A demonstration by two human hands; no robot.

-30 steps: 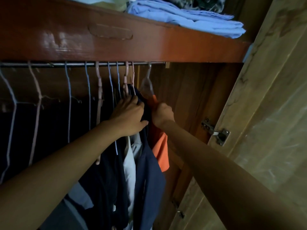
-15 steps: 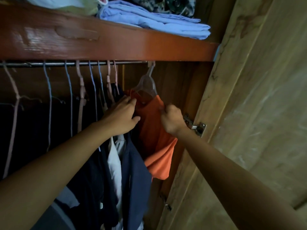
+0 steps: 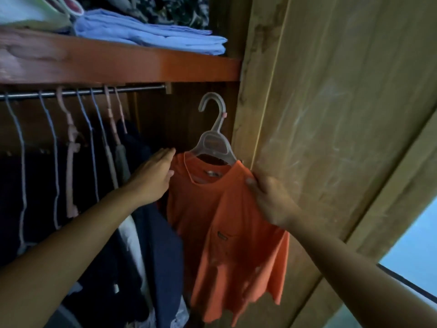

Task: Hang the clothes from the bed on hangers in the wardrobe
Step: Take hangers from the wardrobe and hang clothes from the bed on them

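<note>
An orange T-shirt (image 3: 227,223) hangs on a translucent plastic hanger (image 3: 214,136) whose hook is off the metal rail (image 3: 99,91), below and to the right of the rail's end. My right hand (image 3: 269,200) grips the shirt's right shoulder and holds it up in front of the wardrobe door edge. My left hand (image 3: 153,176) lies flat with fingers together against the shirt's left shoulder, beside the dark hanging clothes (image 3: 151,245).
Several wire and pink hangers (image 3: 71,147) with dark garments fill the rail. Above it, a red-brown shelf (image 3: 142,65) carries folded blue clothes (image 3: 151,34). The open wooden wardrobe door (image 3: 331,114) stands close on the right.
The orange shirt's hanger has come off the rail and moved right and down with my right hand. My left hand has let go of the dark clothes and opened flat.
</note>
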